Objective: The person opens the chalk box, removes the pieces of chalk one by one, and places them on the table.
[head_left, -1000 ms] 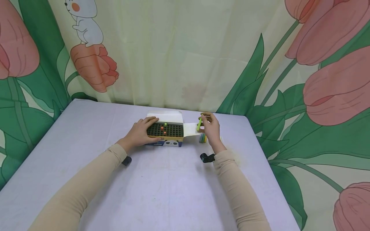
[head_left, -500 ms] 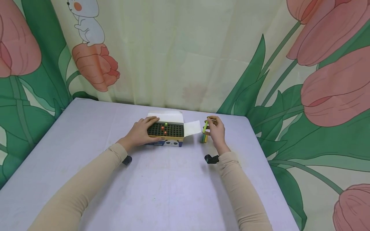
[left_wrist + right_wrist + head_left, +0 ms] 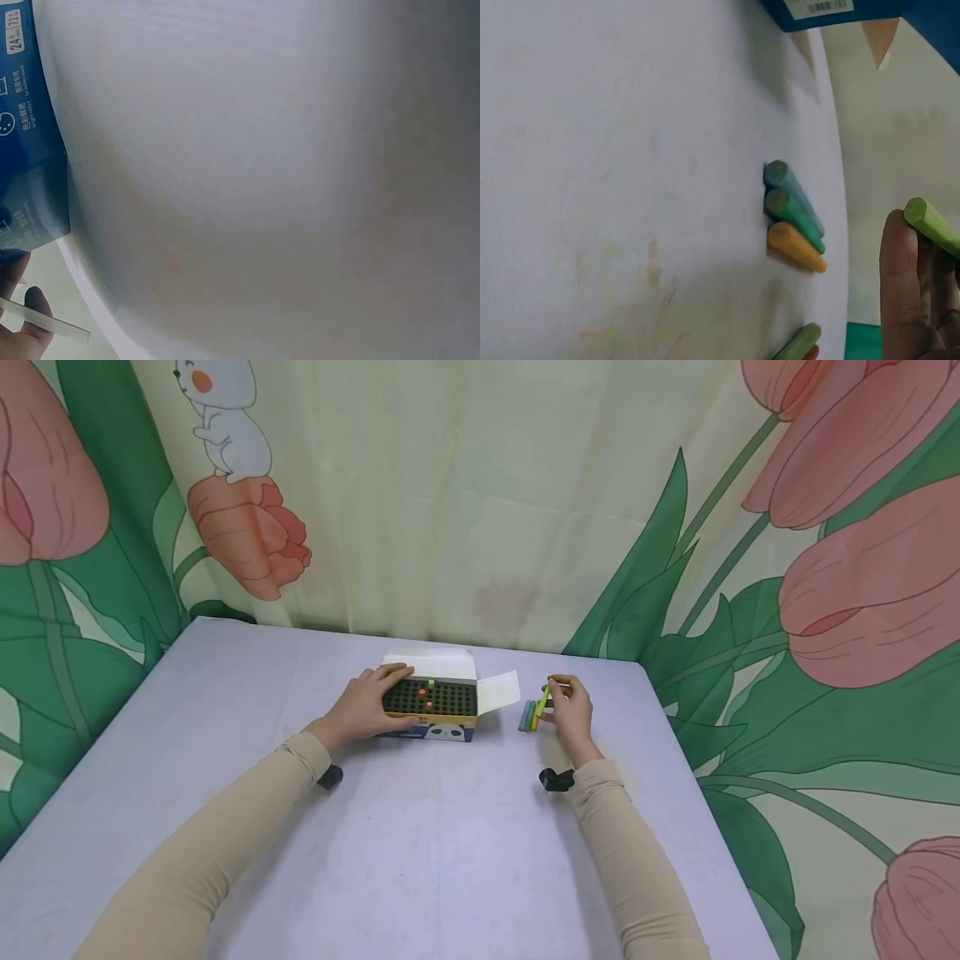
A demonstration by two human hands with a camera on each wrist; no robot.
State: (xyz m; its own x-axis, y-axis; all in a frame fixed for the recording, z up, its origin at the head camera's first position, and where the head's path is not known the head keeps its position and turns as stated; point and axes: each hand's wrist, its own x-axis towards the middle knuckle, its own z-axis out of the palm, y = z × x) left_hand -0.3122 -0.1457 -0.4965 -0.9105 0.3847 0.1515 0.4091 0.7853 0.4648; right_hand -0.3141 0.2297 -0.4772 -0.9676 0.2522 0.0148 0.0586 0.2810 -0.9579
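In the head view my left hand (image 3: pixel 362 703) grips the left end of a chalk box (image 3: pixel 447 732), thumb along its front and fingers over its far side. Inside is a black holed insert (image 3: pixel 453 697) with one green and two orange-red chalk sticks standing in it. My right hand (image 3: pixel 572 714) pinches a yellow-green chalk stick (image 3: pixel 934 225), tilted, right of the box. Just left of that hand, blue (image 3: pixel 795 193), green (image 3: pixel 799 217) and orange-yellow (image 3: pixel 796 246) chalk sticks lie side by side. The left wrist view shows the blue box side (image 3: pixel 30 150) and part of a hand.
The box's white lid (image 3: pixel 431 662) stands raised behind it, and a white side flap (image 3: pixel 498 692) sticks out right. Another green chalk stick (image 3: pixel 799 342) shows at the right wrist view's bottom edge, beside something reddish. A printed curtain (image 3: pixel 450 527) hangs behind the table (image 3: pixel 420 860).
My right hand has moved right and toward me with the yellow-green chalk, away from the box flap, uncovering the lying chalk sticks. The left hand stays on the box.
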